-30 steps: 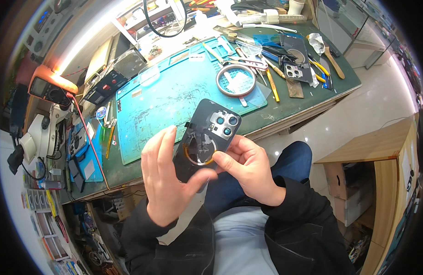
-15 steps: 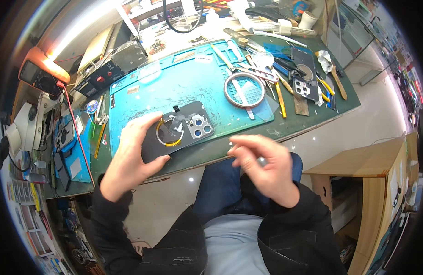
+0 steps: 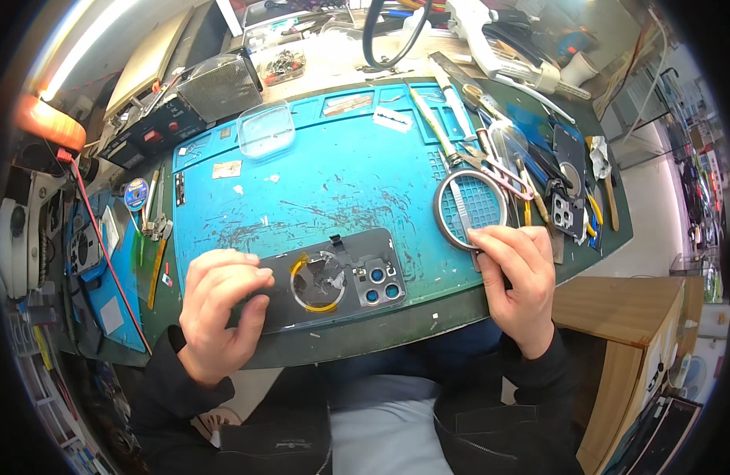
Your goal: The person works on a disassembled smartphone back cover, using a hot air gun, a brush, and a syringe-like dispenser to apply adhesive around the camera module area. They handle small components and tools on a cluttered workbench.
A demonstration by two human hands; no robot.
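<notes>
A dark rectangular phone (image 3: 324, 279) lies along the near edge of the flat blue mat (image 3: 325, 182), long axis running rightward from the nearer left hand (image 3: 214, 313), thumb and curled fingers apart; right hand (image 3: 521, 279) at slim silver strip (image 3: 460, 204), grip indeterminable.

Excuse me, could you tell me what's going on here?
A person sits at a cluttered bench. Their left hand is at the left end of a phone back, which lies lens side up along the near edge of a blue mat. Their right hand is at the lower rim of a ring; its exact grip is unclear.
</notes>
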